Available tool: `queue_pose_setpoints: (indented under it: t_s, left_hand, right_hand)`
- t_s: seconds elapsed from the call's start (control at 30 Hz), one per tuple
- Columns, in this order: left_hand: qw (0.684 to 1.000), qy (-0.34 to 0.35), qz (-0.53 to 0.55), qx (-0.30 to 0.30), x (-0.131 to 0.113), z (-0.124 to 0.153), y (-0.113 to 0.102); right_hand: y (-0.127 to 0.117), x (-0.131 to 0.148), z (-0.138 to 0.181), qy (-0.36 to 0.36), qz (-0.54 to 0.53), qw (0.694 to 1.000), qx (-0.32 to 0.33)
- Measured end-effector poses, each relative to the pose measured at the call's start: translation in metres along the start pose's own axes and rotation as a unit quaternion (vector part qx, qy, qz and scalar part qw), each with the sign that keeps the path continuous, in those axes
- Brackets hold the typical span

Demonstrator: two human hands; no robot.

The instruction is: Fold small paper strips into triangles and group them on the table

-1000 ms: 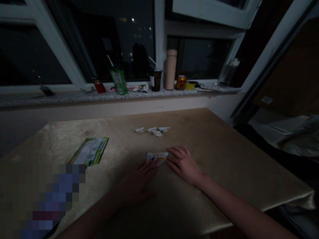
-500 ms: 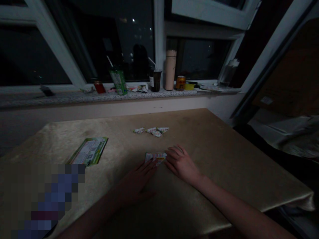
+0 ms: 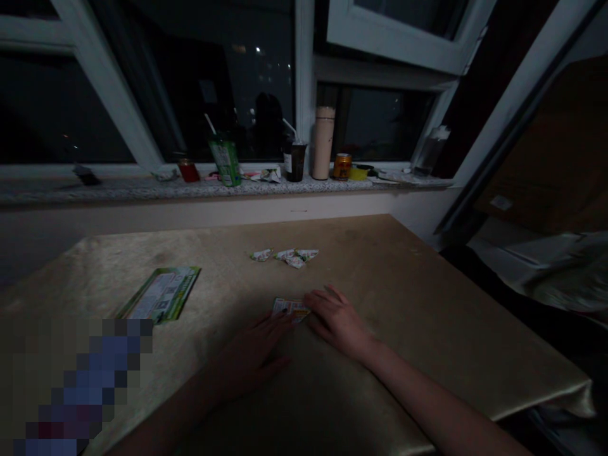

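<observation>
A small printed paper [image 3: 289, 308] is held flat on the counter [image 3: 408, 297], pressed at its near left corner by the outstretched fingers [image 3: 281, 318] of the left hand [image 3: 254, 351] and at its right edge by the flat, spread fingers of the right hand [image 3: 336, 321], neither closed around it.

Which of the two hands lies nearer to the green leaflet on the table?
Left. The left hand lies to the right of the green leaflet, apart from it; the right hand lies farther right, past the small paper.
</observation>
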State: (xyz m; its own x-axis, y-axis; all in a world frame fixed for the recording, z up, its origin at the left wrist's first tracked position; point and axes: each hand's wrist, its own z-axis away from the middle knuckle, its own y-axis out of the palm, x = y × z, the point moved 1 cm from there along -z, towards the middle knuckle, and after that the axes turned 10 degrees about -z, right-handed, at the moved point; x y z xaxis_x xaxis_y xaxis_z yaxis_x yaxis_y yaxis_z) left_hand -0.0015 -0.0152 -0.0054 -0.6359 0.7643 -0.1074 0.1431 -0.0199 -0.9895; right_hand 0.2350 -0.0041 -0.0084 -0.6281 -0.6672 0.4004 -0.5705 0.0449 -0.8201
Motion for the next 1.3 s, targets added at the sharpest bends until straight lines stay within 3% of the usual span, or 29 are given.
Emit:
queue_pose_setpoints:
  t_s: [0.43, 0.57, 0.73, 1.07, 1.3]
  left_hand:
    - [0.997, -0.033, -0.06, -0.034, -0.005, -0.01, 0.006]
    - [0.997, 0.007, -0.073, -0.03, -0.003, -0.008, 0.014]
    - [0.995, 0.041, -0.085, -0.012, -0.002, -0.003, 0.013]
    - [0.999, -0.017, 0.036, 0.005, 0.0, -0.006, 0.005]
    - [0.998, 0.001, 0.014, -0.054, -0.001, -0.005, -0.002]
  right_hand:
    - [0.006, 0.007, 0.0, -0.077, 0.054, 0.995, -0.009]
    - [0.006, 0.012, 0.003, -0.097, 0.055, 0.994, -0.016]
    - [0.003, 0.015, 0.004, -0.086, 0.046, 0.995, -0.001]
    - [0.007, 0.01, 0.005, -0.095, -0.014, 0.995, 0.027]
    - [0.001, 0.01, 0.003, -0.038, -0.093, 0.994, 0.033]
